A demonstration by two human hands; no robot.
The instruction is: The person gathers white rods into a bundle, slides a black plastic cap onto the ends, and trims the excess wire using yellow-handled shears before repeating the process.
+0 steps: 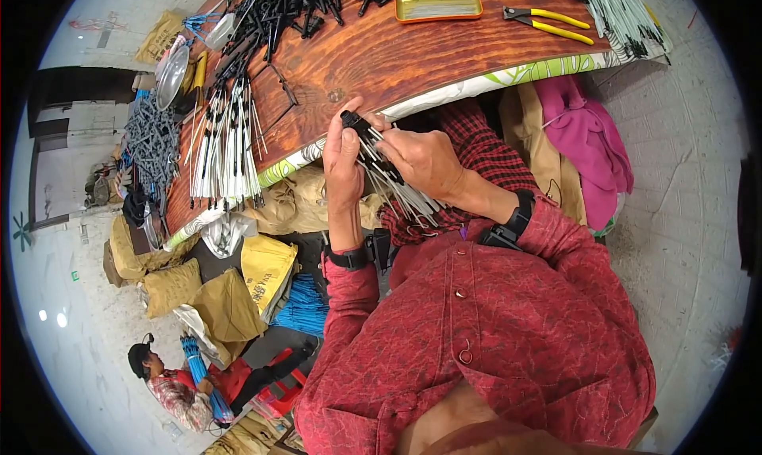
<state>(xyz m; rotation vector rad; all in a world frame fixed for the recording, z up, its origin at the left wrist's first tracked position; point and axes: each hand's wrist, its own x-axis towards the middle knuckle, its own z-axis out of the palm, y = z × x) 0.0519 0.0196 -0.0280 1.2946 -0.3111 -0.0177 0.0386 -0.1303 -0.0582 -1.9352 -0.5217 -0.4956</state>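
Note:
Just beyond the table's near edge, over my lap, both my hands are on an umbrella frame (pixel 406 193) with thin white ribs and a black hub end. My left hand (pixel 344 157) grips the hub end, its thumb up alongside the black part. My right hand (pixel 425 160) is closed over the ribs just below the hub, fingers bent inward. The ribs spread down toward my lap. What exactly the right fingertips pinch is hidden behind the hand.
On the wooden table (pixel 341 66) lie black umbrella parts (pixel 270 18), a yellow tin (pixel 438 16) of thin wires, yellow-handled pliers (pixel 548 25), and white-ribbed frames (pixel 226 149) overhanging the left edge. Sacks (pixel 226 312) crowd the floor; a seated person (pixel 186 387) holds blue frames.

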